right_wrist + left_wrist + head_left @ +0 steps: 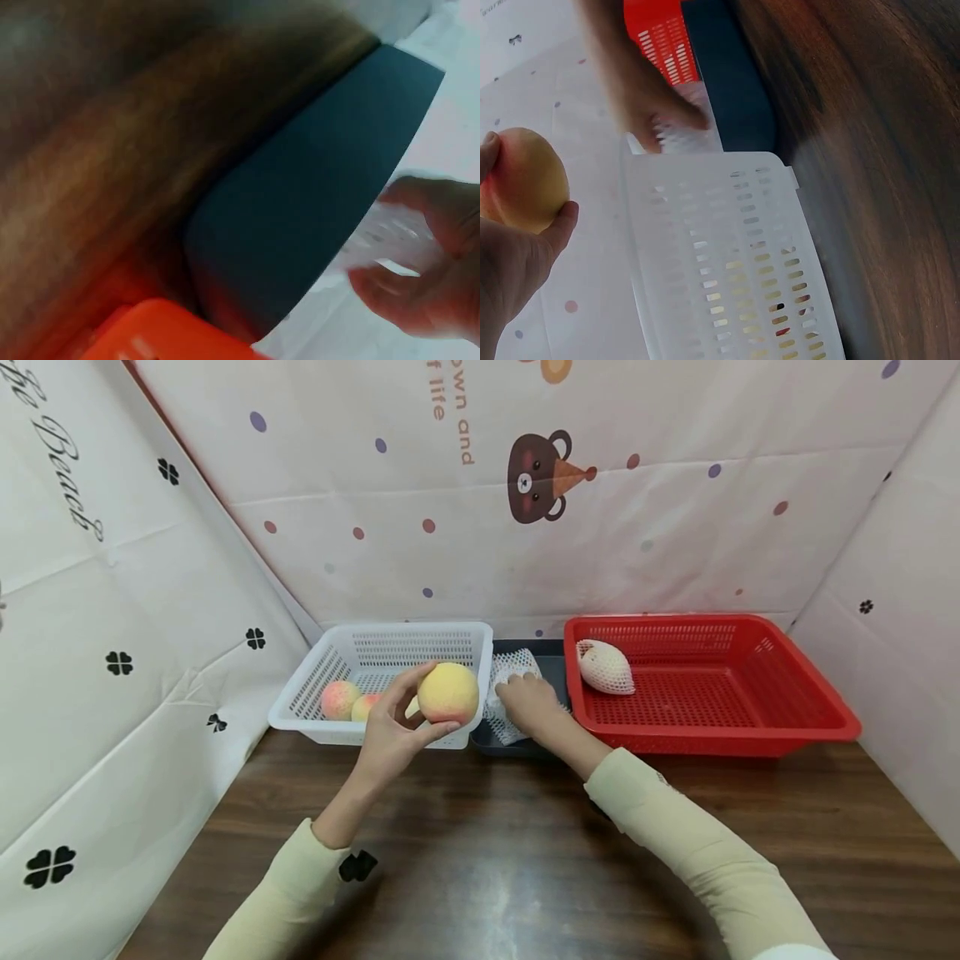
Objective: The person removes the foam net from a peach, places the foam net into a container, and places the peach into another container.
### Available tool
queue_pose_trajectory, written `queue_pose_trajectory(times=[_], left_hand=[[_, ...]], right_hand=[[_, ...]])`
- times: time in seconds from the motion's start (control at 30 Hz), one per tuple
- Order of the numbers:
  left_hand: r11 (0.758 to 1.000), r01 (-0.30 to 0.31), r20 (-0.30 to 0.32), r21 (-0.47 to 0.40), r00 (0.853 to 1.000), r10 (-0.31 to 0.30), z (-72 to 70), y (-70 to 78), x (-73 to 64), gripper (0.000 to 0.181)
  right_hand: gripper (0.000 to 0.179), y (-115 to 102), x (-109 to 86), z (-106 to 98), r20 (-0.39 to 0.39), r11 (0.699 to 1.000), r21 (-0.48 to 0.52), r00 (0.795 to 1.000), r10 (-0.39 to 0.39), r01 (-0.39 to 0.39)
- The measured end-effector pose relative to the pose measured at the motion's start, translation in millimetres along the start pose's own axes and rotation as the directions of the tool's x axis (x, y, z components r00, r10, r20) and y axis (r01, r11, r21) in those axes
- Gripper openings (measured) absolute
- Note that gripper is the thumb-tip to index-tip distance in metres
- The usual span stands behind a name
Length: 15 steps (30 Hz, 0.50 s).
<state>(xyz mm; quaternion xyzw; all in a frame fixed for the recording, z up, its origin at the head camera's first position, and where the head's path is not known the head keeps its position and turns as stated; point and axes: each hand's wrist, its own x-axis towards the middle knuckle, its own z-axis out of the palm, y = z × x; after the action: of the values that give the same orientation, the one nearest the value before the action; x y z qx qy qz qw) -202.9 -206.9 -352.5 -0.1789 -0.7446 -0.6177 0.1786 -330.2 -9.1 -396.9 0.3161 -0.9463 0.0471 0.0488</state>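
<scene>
My left hand (pixel 392 735) holds a yellow-pink peach (pixel 448 693) between thumb and fingers, raised in front of the white basket (pixel 412 628). In the left wrist view the peach (pixel 529 180) is bare. At the dark tray (pixel 553 670) between the two baskets, my right hand (pixel 528 703) reaches down onto white foam fruit nets (pixel 512 663). The right wrist view shows its thumb and fingers curled about a foam net (pixel 390 236), past the tray's wall. More peaches (pixel 341 700) lie inside the white basket, partly behind my left hand.
A red basket (pixel 720 740) stands to the right of the tray, with a fruit in a foam net (pixel 606 668) at its left end. The brown wooden table (pixel 480 860) extends in front. Printed cloth (pixel 420 552) hangs behind and at both sides.
</scene>
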Motion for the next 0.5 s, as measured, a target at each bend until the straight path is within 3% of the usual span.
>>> queue_pose_trajectory(times=[0.13,0.3,0.4,0.5], left_hand=[[1.0,0.007,0.002,-0.002,1.0,-0.007,2.0,-0.8,0.1,0.082],[1.0,0.009,0.001,0.012,1.0,-0.009,3.3,-1.6,1.3,0.081],[1.0,0.013,-0.001,0.021,1.0,-0.013,2.8,-1.8,1.0,0.081],[0.999,0.018,-0.003,0.03,1.0,-0.018,1.9,-1.7,0.7,0.08]], right_hand=[[0.033,-3,-7.4,0,0.152,0.995,0.102,0.988,-0.012,-0.004],[0.05,-4,-11.1,-4,0.255,0.983,0.177,0.967,0.008,-0.055],[0.048,-3,-14.4,-6,0.273,0.97,0.234,0.962,-0.002,-0.065],[0.047,-3,-19.7,-8,0.228,0.966,0.256,0.973,-0.038,-0.022]])
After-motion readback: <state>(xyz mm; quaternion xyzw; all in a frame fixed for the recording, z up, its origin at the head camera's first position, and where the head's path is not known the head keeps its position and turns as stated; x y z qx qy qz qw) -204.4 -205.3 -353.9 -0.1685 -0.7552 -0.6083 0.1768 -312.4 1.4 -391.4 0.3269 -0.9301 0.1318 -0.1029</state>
